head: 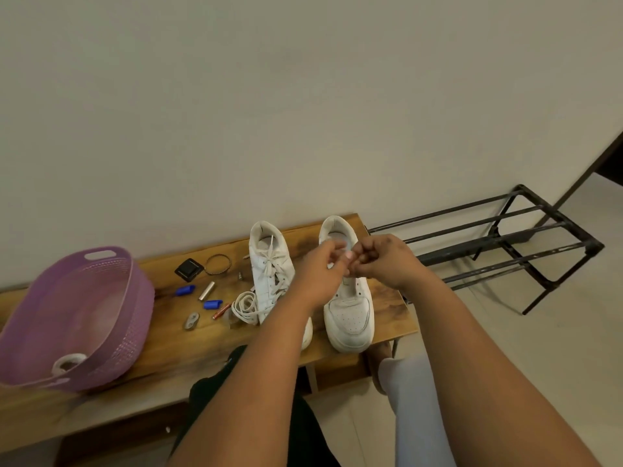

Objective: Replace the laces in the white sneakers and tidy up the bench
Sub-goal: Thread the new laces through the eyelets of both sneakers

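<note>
Two white sneakers stand side by side on the wooden bench [175, 352], toes toward me. The left sneaker [269, 267] has a loosely threaded white lace. Both my hands meet over the lacing area of the right sneaker [350, 311]. My left hand [320, 274] and my right hand [384, 261] have their fingertips curled together there, pinching something small and pale; I cannot tell whether it is a lace end. A coiled spare white lace [243, 306] lies beside the left sneaker.
A purple plastic basket [111, 332] sits on the bench's left end. Between it and the shoes lie several small items: a black square case [188, 269], a bracelet [218, 264], two blue caps [184, 290], a metal tube [206, 290], a battery [220, 311]. A black metal rack [505, 244] stands right.
</note>
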